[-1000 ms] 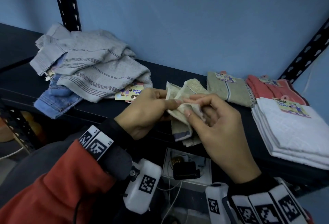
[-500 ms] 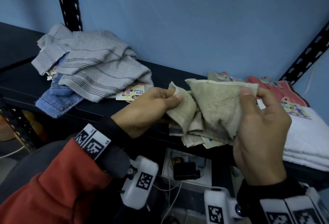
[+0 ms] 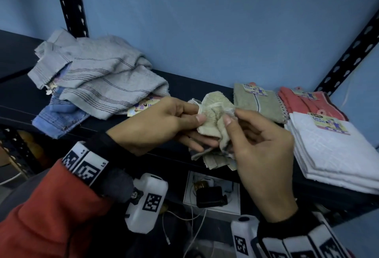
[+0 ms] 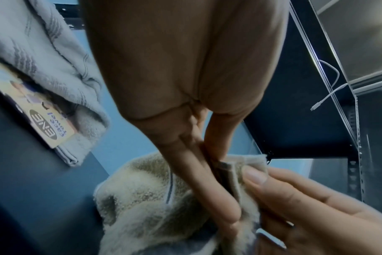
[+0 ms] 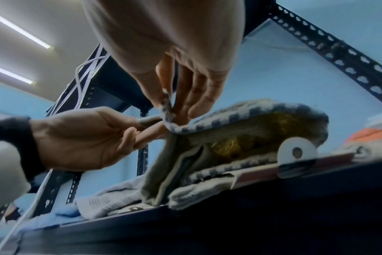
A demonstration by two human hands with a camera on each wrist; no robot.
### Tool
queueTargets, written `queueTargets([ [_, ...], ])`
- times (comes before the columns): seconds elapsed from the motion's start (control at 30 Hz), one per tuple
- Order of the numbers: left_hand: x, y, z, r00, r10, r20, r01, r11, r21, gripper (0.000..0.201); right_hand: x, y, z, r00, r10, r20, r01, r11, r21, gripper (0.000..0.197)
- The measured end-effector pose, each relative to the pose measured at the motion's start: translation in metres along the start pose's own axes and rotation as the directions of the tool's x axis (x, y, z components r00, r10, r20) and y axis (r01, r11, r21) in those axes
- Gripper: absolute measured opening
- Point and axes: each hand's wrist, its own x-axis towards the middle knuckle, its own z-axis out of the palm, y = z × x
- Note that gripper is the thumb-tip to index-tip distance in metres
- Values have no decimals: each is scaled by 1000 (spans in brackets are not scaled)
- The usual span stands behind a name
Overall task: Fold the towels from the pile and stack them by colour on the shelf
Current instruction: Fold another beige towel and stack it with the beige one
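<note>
A small beige towel (image 3: 213, 114) is bunched between both hands over the front edge of the dark shelf (image 3: 194, 87). My left hand (image 3: 164, 122) pinches its left side between thumb and fingers. My right hand (image 3: 260, 151) pinches the towel's edge at the right with thumb and forefinger. In the left wrist view the beige towel (image 4: 142, 198) sits under the left fingers (image 4: 203, 181). The right wrist view has its checked border (image 5: 240, 113) arched, held by the right hand (image 5: 177, 103). A loose pile of grey striped towels (image 3: 98, 77) lies at the left.
Folded stacks stand on the shelf to the right: beige (image 3: 258, 101), red (image 3: 303, 101), white (image 3: 336, 151). A blue towel (image 3: 57, 118) lies under the grey pile. Black perforated uprights (image 3: 69, 1) flank the shelf. A white box with cables (image 3: 211, 194) sits below.
The towel was spread wide between the hands half a second ago. My right hand has come back left and down, and the towel is gathered into a bunch again.
</note>
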Motion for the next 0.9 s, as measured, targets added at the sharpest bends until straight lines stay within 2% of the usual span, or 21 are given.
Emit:
queueTargets([
  [0.07,0,0,0,999,-10,-40,9,1000,-17,34,-3,0,2,990,-95,102,106,989,-108,11],
  [0.13,-1,1,1,991,-19,-132,19,1000,-2,25,-6,3,3,958,-200,207,247,941,-231,15],
  [0.23,-2,4,2,980,-19,-198,23,1000,19,18,-5,12,3,918,-305,255,386,836,-390,16],
  [0.3,-2,5,2,980,-24,-198,31,999,29,19,-2,14,-2,917,-336,214,398,794,-459,16],
  [0.37,-2,6,2,983,-27,-180,33,999,30,19,0,15,-8,920,-340,197,393,790,-470,18],
  [0.53,-1,2,4,989,-29,-144,29,1000,-2,18,-9,19,3,890,-337,306,441,807,-394,19],
  [0.7,0,-2,4,981,-38,-190,38,999,-4,19,-9,21,4,879,-284,383,417,848,-328,26],
  [0.9,4,-7,10,961,-24,-276,19,1000,-21,15,-12,17,7,890,-244,385,372,877,-305,29],
])
